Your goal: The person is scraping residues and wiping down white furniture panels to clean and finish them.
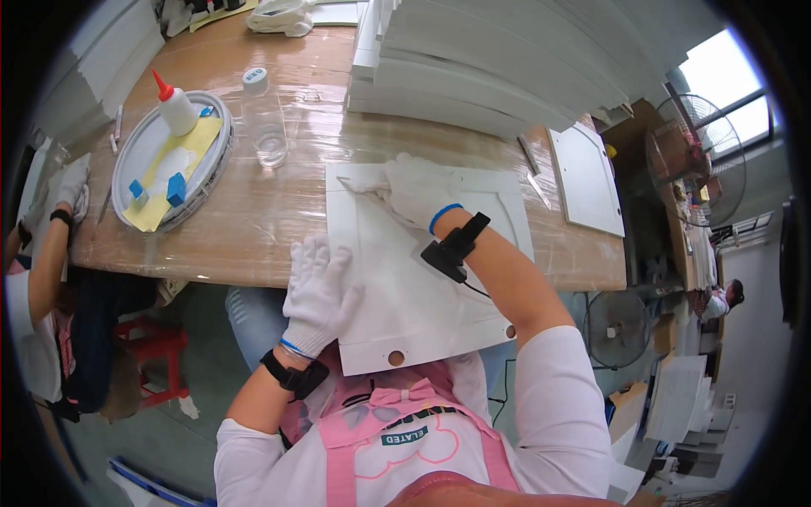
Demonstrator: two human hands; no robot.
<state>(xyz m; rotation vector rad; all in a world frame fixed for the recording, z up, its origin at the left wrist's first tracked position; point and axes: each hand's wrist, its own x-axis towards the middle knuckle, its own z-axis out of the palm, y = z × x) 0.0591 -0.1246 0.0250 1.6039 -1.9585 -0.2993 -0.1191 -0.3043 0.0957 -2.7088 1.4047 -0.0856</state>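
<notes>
Right hand [414, 193]: gloved, palm down on the far part of the white panel [422, 296]; fingers bent toward the panel's left edge. Whitish material shows at the fingertips; whether it is gripped cannot be told.
Left hand [319, 291]: gloved, open, fingers extended, at the panel's left edge; gripping nothing visible.
White panel: overlaps the near edge of the wrapped table [317, 93]; two round holes along its near edge.
Panel stack [448, 93]: beyond the panel.
Clear bottle [270, 135]: beyond the panel, to its left; white cap.
Round tray [226, 139]: left of the panel, past the bottle; carries a red-tipped squeeze bottle [177, 111], yellow sheet [199, 139] and blue blocks [176, 190].
Second panel [587, 182]: right of the panel.
Co-worker's gloved hand [73, 182]: far left of the panel.
</notes>
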